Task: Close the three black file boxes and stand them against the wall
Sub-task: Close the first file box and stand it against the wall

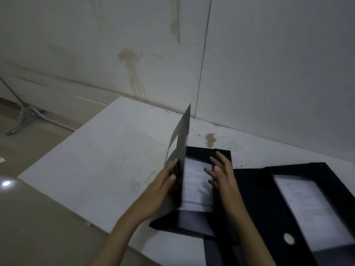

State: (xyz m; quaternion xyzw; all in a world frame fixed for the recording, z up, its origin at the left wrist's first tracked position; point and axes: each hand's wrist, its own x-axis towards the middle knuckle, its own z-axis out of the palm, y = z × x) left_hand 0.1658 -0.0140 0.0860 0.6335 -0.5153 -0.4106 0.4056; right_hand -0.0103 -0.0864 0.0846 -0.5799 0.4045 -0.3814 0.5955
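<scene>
Two black file boxes lie open on the white table (99, 160). The nearer box (201, 152) holds printed papers (196, 181). Its lid (180, 139) is raised almost upright, and my left hand (163, 187) grips the lid's lower edge. My right hand (221, 173) lies flat on the papers with fingers spread. The second open box (326, 169) sits to the right, with white sheets (307, 206) inside and a round finger hole (288, 238) in its spine. No third box is in view.
The stained white wall (269, 73) runs along the table's far edge. A metal stand (26, 114) rests on the tiled floor (38, 227) to the left. The table's left part carries only marks and specks.
</scene>
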